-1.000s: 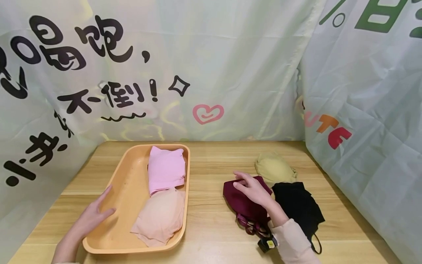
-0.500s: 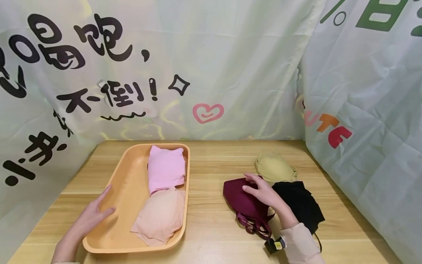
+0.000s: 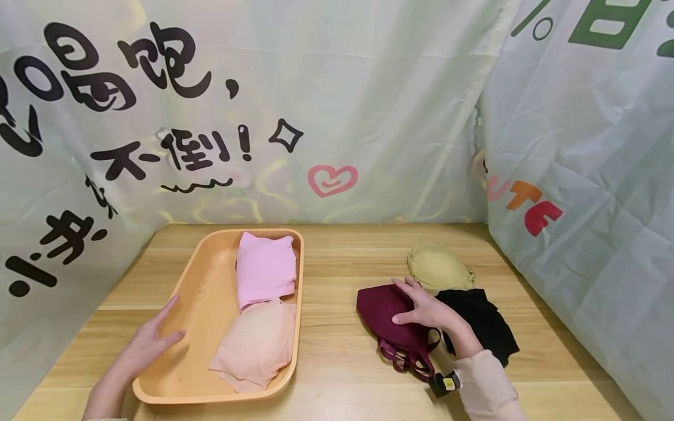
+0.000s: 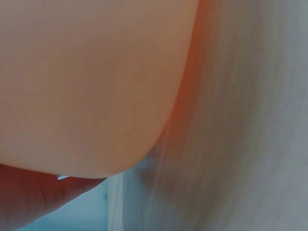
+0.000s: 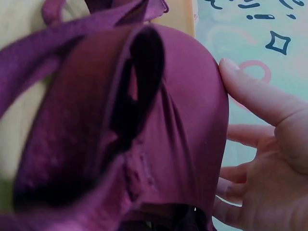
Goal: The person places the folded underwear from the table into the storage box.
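Observation:
My right hand (image 3: 423, 310) lies over the right side of a burgundy bra (image 3: 381, 316) on the table, thumb and fingers spread. In the right wrist view the thumb tip meets the edge of the smooth cup (image 5: 195, 96), with the other fingers partly hidden behind it. The bra's straps (image 3: 405, 358) trail toward the front. My left hand (image 3: 144, 345) rests at the left rim of an orange tray (image 3: 202, 292), its thumb over the inside. In the tray lie a folded pink garment (image 3: 265, 269) and a folded peach one (image 3: 258, 345).
An olive-green folded garment (image 3: 439, 266) lies behind the right hand. A black garment (image 3: 484, 324) is partly covered by the right forearm. Printed curtains (image 3: 400, 117) enclose the wooden table (image 3: 332, 263) at the back and sides.
My right hand has shifted to the right across the burgundy bra and its thumb has come nearer the front. The left hand, tray and garments stay where they were.

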### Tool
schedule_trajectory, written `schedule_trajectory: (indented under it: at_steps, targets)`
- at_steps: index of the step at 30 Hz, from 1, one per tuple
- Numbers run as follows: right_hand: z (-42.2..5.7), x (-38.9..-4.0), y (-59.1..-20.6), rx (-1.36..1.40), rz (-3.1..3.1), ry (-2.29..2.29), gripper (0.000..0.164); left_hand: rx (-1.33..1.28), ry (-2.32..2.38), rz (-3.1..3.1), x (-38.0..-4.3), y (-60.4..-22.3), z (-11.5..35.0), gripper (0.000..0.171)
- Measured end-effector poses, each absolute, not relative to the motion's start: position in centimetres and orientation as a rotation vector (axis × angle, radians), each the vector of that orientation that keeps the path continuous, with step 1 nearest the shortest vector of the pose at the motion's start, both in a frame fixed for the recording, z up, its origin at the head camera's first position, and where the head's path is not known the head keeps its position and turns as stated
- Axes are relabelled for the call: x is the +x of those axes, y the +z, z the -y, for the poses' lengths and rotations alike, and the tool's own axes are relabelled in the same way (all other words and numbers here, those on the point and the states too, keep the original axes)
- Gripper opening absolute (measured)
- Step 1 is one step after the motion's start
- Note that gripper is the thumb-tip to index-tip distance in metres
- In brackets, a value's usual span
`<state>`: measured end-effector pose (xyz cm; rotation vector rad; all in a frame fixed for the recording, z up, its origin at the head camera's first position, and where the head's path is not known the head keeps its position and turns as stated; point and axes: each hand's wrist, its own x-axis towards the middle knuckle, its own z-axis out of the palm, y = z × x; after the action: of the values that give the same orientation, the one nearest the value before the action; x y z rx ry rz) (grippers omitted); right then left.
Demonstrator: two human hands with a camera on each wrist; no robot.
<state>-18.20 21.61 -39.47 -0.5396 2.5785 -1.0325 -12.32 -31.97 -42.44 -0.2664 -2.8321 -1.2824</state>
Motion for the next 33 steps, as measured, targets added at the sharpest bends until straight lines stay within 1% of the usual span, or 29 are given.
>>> schedule_trajectory:
  at_steps: [6, 11, 14, 27, 33]
  targets:
    - [-21.8, -18.7, -39.4, -0.534, -2.579, -0.935, 0.098, -0.272, -1.259, 2.82, -12.4, -42.6, 31.9, 0.077]
    - [-21.5, -18.9, -39.0, -0.49, -2.602, -0.775, 0.102, -0.278, -1.249, 2.81, -12.3, -42.6, 31.9, 0.077]
    - [-21.4, -19.1, -38.9, -0.511, -2.591, -0.718, 0.102, -0.282, -1.246, 2.813, -12.3, -42.6, 31.9, 0.078]
    - [-21.0, -19.1, -39.7, -0.512, -2.47, -0.677, 0.102, -0.291, -1.236, 2.825, -12.4, -42.3, 31.8, 0.077]
    - [-21.0, -18.7, -39.8, -0.569, -2.403, -0.755, 0.093, -0.285, -1.26, 2.843, -12.3, -42.3, 31.9, 0.077]
